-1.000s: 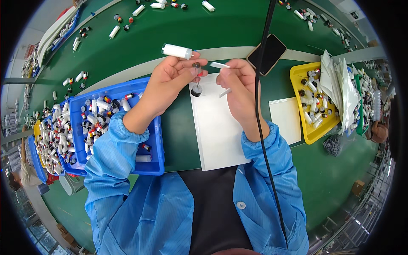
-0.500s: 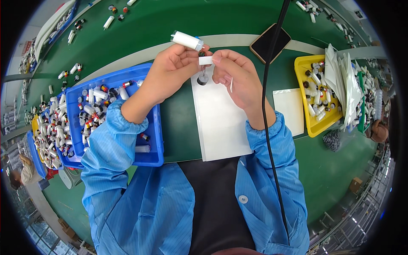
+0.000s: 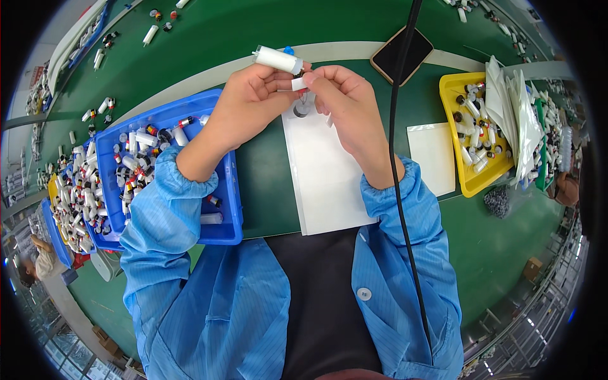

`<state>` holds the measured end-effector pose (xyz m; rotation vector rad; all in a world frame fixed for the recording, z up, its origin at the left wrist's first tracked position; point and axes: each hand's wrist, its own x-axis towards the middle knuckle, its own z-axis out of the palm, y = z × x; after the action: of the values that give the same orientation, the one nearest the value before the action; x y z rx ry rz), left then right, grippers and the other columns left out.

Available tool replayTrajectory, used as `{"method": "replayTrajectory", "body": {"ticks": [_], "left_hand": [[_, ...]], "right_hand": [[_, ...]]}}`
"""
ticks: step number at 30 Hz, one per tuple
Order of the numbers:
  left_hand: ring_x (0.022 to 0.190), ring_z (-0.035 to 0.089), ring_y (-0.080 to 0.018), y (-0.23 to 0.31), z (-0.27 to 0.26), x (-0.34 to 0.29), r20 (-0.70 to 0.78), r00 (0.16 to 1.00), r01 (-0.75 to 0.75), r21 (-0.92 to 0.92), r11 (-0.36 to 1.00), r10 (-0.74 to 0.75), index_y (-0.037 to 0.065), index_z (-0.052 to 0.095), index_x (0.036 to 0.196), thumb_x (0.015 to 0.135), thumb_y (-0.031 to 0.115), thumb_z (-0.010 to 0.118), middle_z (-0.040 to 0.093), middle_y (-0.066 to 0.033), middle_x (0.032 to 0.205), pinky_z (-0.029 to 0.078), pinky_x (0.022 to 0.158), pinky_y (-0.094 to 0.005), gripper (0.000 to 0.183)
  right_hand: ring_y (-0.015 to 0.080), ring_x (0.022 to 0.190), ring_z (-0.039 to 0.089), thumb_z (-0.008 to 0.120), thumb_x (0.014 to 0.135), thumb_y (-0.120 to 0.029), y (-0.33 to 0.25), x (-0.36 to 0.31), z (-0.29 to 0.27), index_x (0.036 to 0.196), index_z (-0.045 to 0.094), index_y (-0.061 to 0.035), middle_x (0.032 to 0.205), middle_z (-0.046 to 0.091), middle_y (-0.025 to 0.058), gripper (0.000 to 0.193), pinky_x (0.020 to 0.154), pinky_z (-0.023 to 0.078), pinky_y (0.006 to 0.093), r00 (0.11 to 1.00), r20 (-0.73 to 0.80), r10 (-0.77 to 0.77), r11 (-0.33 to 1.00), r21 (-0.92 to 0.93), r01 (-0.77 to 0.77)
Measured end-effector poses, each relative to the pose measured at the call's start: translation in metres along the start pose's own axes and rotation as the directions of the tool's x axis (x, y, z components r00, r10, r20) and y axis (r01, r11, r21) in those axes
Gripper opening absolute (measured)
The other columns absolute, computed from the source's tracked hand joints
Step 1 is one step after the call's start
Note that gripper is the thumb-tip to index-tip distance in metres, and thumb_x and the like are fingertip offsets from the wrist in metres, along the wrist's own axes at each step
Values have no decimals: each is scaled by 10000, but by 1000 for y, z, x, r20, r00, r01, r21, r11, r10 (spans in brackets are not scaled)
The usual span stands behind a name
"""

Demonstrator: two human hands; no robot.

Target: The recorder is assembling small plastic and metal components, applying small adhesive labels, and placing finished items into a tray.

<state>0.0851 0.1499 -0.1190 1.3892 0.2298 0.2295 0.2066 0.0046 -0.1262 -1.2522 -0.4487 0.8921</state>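
Note:
A white cylinder with clear ends point(image 3: 277, 59) lies along the top of my left hand point(image 3: 244, 104), whose fingers are closed under it. My right hand point(image 3: 348, 104) pinches a small white strip-like piece point(image 3: 298, 83) between thumb and forefinger. That piece sits against a small dark and red part at my left fingertips, mostly hidden by the fingers. Just below, a round grey disc point(image 3: 301, 109) dangles on thin wires above a stack of white sheets point(image 3: 332, 183). Another bit of white shows beneath my right fingers.
To the left stands a blue bin point(image 3: 237, 209) with many white cylinders and small parts. On the right are a yellow tray point(image 3: 467, 183) of similar parts, white bags point(image 3: 522, 126) and a pale sheet point(image 3: 432, 158). A phone point(image 3: 405, 56) lies behind a hanging black cable point(image 3: 394, 145).
My right hand has shifted slightly left and up, bringing the white piece closer over the small part at my left fingertips. The whole view has moved a little.

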Motion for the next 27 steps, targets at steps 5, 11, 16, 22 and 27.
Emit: {"method": "replayTrajectory", "body": {"ticks": [5,11,16,22,27], "left_hand": [[1137,637,-176,10,3,1,-49,996,76,21,997,-75,-28,595,1296,956,21,635,667,-101,1218,507,1012,-317,347],[1118,643,-179,7,-2,-5,-27,995,96,-79,992,-98,-37,624,1270,966,55,634,677,-115,1227,509,1002,-333,318],[1080,660,-179,27,-3,-5,113,987,142,-322,936,-110,-42,641,1236,930,7,668,685,-131,1214,527,972,-321,311],[934,711,-155,68,-70,24,-144,983,-55,362,930,114,-43,678,1149,850,13,753,731,-130,1061,584,831,-275,313],[891,708,-156,66,-148,55,-243,968,171,806,567,54,-47,636,1221,850,120,742,735,-135,984,566,807,-289,421]], "right_hand": [[14,603,503,691,940,-197,-4,-3,4,999,662,-5,762,643,-10,203,503,369,185,1000,-14,-4,1000,11,4],[41,687,559,682,943,-123,4,-2,-6,1115,566,-28,887,699,29,228,602,419,189,993,37,-109,992,-60,111],[88,811,539,648,952,-117,-3,-1,1,1246,460,-56,891,568,-7,355,706,428,245,991,111,69,982,167,-87],[92,853,535,649,907,-43,5,1,-7,1296,455,-33,946,574,-1,435,797,434,244,987,48,-153,969,202,140],[90,865,581,662,890,50,3,-5,1,1198,509,-10,968,632,34,350,792,463,230,962,-65,-264,964,-39,262]]}}
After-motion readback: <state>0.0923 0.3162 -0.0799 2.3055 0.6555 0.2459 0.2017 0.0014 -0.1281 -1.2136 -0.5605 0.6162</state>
